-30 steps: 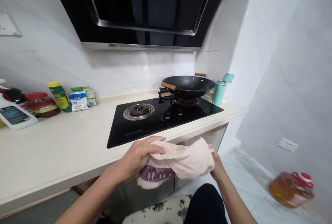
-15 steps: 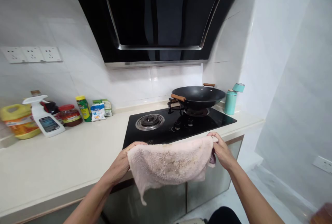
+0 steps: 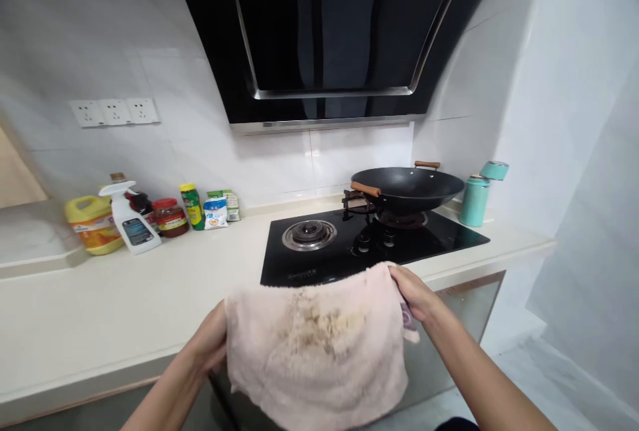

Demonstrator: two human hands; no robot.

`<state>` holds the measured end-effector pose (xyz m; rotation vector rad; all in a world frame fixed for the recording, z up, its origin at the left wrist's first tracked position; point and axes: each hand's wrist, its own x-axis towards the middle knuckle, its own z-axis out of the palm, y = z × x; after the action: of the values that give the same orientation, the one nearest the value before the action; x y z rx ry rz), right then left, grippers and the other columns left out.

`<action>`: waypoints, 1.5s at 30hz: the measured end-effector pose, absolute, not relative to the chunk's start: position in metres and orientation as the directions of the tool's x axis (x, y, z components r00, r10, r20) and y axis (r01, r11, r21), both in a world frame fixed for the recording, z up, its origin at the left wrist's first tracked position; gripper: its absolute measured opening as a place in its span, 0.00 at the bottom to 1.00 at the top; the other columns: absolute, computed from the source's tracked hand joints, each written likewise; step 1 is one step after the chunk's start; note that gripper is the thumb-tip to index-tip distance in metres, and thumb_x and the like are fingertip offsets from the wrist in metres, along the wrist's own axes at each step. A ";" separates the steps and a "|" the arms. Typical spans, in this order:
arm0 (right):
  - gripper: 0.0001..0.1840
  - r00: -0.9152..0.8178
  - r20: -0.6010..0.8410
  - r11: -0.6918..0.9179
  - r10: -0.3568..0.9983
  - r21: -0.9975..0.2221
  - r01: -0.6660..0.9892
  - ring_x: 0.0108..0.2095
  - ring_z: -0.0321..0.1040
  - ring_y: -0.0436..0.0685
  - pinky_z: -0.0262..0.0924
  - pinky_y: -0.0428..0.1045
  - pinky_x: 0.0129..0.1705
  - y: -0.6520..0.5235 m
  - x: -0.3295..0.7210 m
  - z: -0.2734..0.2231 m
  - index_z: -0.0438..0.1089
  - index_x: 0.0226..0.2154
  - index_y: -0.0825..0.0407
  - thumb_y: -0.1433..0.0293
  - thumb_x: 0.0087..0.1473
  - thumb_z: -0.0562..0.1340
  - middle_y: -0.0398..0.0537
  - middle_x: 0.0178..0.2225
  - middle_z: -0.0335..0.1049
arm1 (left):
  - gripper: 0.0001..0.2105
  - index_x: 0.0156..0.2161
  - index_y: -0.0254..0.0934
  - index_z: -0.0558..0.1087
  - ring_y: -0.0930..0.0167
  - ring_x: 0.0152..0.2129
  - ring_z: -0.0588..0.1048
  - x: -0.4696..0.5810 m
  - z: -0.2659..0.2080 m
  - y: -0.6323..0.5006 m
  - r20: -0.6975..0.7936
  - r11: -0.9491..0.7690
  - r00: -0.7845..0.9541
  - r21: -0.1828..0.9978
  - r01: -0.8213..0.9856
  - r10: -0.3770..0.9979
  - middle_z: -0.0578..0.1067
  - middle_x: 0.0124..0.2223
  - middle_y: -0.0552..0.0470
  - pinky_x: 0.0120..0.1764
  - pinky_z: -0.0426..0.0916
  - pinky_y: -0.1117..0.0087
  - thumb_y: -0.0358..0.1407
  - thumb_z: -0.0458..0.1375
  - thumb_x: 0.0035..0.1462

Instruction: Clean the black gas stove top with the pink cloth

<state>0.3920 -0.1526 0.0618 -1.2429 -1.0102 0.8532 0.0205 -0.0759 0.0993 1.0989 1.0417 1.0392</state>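
A pale pink towel [image 3: 319,364] with brown stains across its upper middle hangs spread between my two hands, in front of the counter edge. My left hand [image 3: 213,334] grips its left side; the fingers are partly behind the cloth. At the upper right corner, my right hand [image 3: 412,291] is closed on the towel, with a purple-marked flap hanging beside it. Just beyond the towel lies the black gas stove [image 3: 344,258]. A black wok [image 3: 407,191] with wooden handles sits on its right burner, while the left burner [image 3: 309,235] is uncovered.
Along the wall at left stand a yellow oil jug [image 3: 94,225], a white spray bottle [image 3: 134,221], a red-lidded jar [image 3: 170,218], a green shaker [image 3: 192,206] and small packets [image 3: 215,213]. A turquoise flask [image 3: 475,201] is right of the wok. The range hood [image 3: 329,32] overhangs the stove.
The towel has dropped lower and opened out, showing more of its stained face. Both hands still hold it. The view has turned slightly left.
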 end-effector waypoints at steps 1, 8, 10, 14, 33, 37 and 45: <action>0.13 0.347 0.152 0.150 0.926 -0.988 0.034 0.28 0.63 0.52 0.59 0.47 0.31 -0.136 0.391 0.067 0.65 0.26 0.50 0.57 0.48 0.60 0.43 0.26 0.70 | 0.08 0.31 0.32 0.77 0.62 0.27 0.78 0.020 0.102 -0.065 -0.171 0.210 0.216 0.962 -0.173 0.961 0.80 0.27 0.46 0.28 0.74 0.67 0.36 0.66 0.46; 0.13 0.490 0.349 0.183 0.799 -0.917 0.354 0.34 0.68 0.55 0.61 0.49 0.39 -0.040 0.395 0.078 0.67 0.37 0.47 0.57 0.52 0.59 0.43 0.30 0.71 | 0.11 0.46 0.30 0.75 0.61 0.30 0.82 0.024 0.121 0.004 -0.296 0.351 0.218 0.889 -0.294 0.930 0.82 0.32 0.43 0.34 0.79 0.64 0.33 0.57 0.60; 0.11 0.459 0.426 0.192 0.780 -0.860 0.472 0.35 0.68 0.55 0.62 0.51 0.43 -0.044 0.397 0.061 0.68 0.36 0.47 0.60 0.51 0.59 0.44 0.33 0.71 | 0.11 0.47 0.30 0.73 0.63 0.30 0.83 0.017 0.114 0.009 -0.288 0.337 0.193 0.890 -0.307 0.938 0.82 0.32 0.43 0.34 0.79 0.66 0.31 0.52 0.63; 0.09 0.333 0.544 0.224 0.771 -0.719 0.658 0.39 0.69 0.57 0.62 0.53 0.47 -0.071 0.413 0.028 0.70 0.31 0.47 0.61 0.54 0.57 0.48 0.37 0.72 | 0.09 0.47 0.30 0.72 0.68 0.29 0.82 0.006 0.097 0.008 -0.242 0.271 0.134 0.924 -0.271 0.961 0.81 0.33 0.45 0.36 0.78 0.72 0.26 0.57 0.61; 0.12 0.372 0.595 -0.144 0.712 -0.395 0.907 0.43 0.63 0.62 0.53 0.56 0.44 -0.097 0.519 0.002 0.74 0.34 0.47 0.66 0.59 0.55 0.51 0.42 0.73 | 0.35 0.67 0.38 0.62 0.70 0.32 0.80 0.124 0.161 0.047 -0.052 0.045 0.158 0.998 0.050 0.986 0.80 0.48 0.42 0.36 0.77 0.70 0.29 0.65 0.55; 0.13 0.366 0.596 -0.136 0.715 -0.395 0.909 0.42 0.64 0.61 0.54 0.55 0.44 -0.100 0.521 0.004 0.74 0.33 0.47 0.66 0.61 0.53 0.50 0.41 0.73 | 0.34 0.69 0.38 0.59 0.64 0.39 0.82 0.181 0.155 0.030 0.022 -0.115 0.446 0.976 0.184 0.895 0.75 0.58 0.36 0.42 0.78 0.60 0.40 0.63 0.60; 0.12 0.341 0.588 -0.125 0.733 -0.377 0.918 0.43 0.65 0.62 0.54 0.56 0.44 -0.101 0.520 0.001 0.72 0.33 0.47 0.65 0.60 0.54 0.49 0.41 0.73 | 0.33 0.65 0.41 0.68 0.47 0.72 0.43 0.202 0.107 -0.007 0.051 -0.512 0.629 0.633 0.580 0.775 0.52 0.74 0.39 0.68 0.31 0.40 0.52 0.62 0.57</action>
<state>0.5204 -0.1011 0.0015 -1.9091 -1.4449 -0.3373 0.2019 -0.0067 0.1069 2.2728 1.0572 0.4426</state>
